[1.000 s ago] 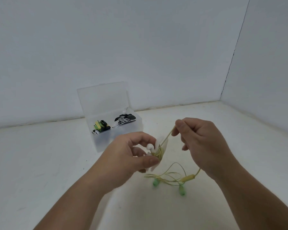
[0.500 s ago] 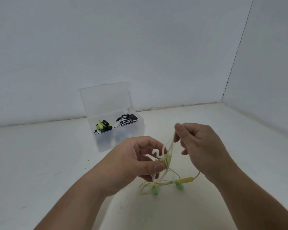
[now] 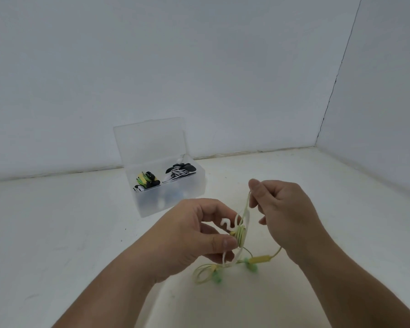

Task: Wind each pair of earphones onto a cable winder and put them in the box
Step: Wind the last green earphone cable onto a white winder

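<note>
My left hand (image 3: 192,235) pinches a white cable winder (image 3: 237,229) between thumb and fingers, with a few turns of yellow cable wrapped around its middle. My right hand (image 3: 284,209) pinches the yellow earphone cable (image 3: 248,202) just above the winder and holds it taut. The rest of the yellow earphones (image 3: 260,259), with green ear tips and an inline remote, hangs loose below both hands. A clear plastic box (image 3: 189,197) stands open behind my hands, holding a wound green-and-black pair (image 3: 146,181) on the left and a wound black-and-white pair (image 3: 180,172) on the right.
The box's lid (image 3: 149,140) stands upright at its back. The white tabletop (image 3: 57,233) meets white walls behind and to the right, with a corner seam (image 3: 329,102) at the right.
The winder has turned in my left hand and more yellow cable lies around it. My right hand has come closer to the winder, and the loose earbuds have shifted below.
</note>
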The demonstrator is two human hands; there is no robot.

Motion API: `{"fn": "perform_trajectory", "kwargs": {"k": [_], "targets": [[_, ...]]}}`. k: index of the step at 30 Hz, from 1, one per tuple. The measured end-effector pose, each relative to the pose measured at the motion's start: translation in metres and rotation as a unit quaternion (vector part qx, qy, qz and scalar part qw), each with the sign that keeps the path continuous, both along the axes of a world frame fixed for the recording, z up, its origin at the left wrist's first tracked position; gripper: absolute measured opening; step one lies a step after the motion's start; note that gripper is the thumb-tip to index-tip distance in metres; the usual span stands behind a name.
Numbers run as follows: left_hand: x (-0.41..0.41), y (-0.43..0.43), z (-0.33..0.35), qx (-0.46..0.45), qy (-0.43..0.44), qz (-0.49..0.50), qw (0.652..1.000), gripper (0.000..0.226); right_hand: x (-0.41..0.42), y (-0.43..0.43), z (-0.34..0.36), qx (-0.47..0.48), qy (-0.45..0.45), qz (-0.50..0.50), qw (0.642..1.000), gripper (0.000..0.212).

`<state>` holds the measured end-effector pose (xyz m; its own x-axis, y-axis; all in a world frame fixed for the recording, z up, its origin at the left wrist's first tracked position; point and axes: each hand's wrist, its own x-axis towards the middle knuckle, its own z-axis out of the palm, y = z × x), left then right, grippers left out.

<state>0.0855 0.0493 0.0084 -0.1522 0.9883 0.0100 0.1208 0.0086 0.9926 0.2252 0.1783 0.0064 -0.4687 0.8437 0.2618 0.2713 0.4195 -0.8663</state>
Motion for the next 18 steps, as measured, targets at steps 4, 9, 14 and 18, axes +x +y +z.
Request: {"fn": "perform_trajectory", "kwargs": {"k": [4, 9, 14, 18], "targets": [[0.001, 0.000, 0.000, 0.005, 0.004, -0.020, 1.000, 0.026, -0.005, -0.001, -0.006, -0.016, -0.040, 0.022, 0.999, 0.047], [0.004, 0.003, 0.002, 0.053, 0.003, 0.073, 0.996, 0.023, -0.007, -0.005, -0.011, -0.056, -0.141, 0.080, 0.985, 0.048], [-0.002, 0.003, 0.001, 0.061, -0.003, 0.137, 0.989, 0.027, -0.009, -0.015, -0.014, -0.083, -0.210, 0.170, 0.959, 0.047], [-0.009, 0.004, -0.002, 0.091, -0.038, 0.171, 0.980, 0.021, -0.011, -0.021, -0.008, -0.088, -0.188, 0.213, 0.955, 0.046]]}}
